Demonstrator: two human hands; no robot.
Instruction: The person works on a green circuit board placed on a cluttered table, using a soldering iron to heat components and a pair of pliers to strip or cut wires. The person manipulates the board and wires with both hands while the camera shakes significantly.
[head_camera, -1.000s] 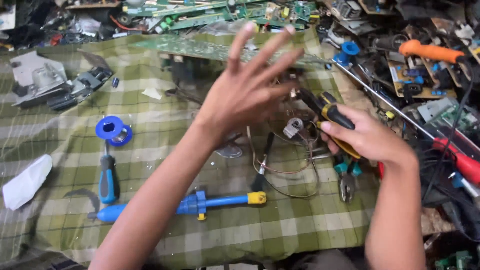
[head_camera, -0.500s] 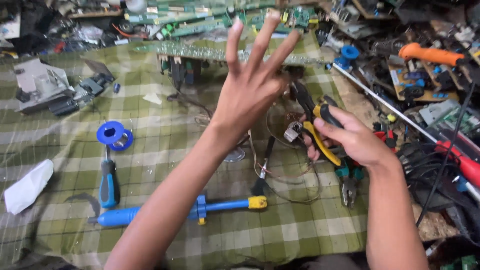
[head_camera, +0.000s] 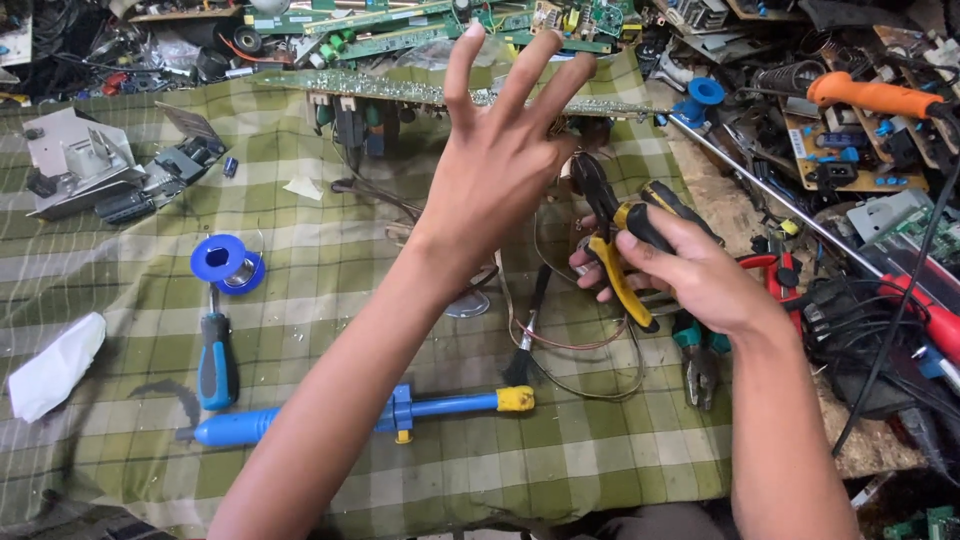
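A cluttered repair bench lies under a green checked cloth (head_camera: 300, 260), with circuit boards and loose parts heaped along its far edge and its right side. Above the middle of the cloth the left hand (head_camera: 495, 165) is raised, palm away from the camera, fingers spread wide and empty, touching nothing. Just to its right and lower, the right hand (head_camera: 690, 275) grips a pair of yellow-and-black pliers (head_camera: 620, 245), fingers curled round the handles. The pliers' long axis runs from the near right toward the far left: the dark nose points up and away toward the long circuit board (head_camera: 400, 90) at the far edge, and the handles trail back toward the cloth's near edge. The nose sits close below the left hand's fingertips, so the pliers lie just right of and beneath that hand; the right hand is the one on them. A brush (head_camera: 525, 340) and thin wire loops lie on the cloth beneath both hands. Toward the near edge a blue desoldering pump (head_camera: 330, 418) lies crosswise, with a blue screwdriver (head_camera: 215, 360) and a solder spool (head_camera: 227, 262) to its left.
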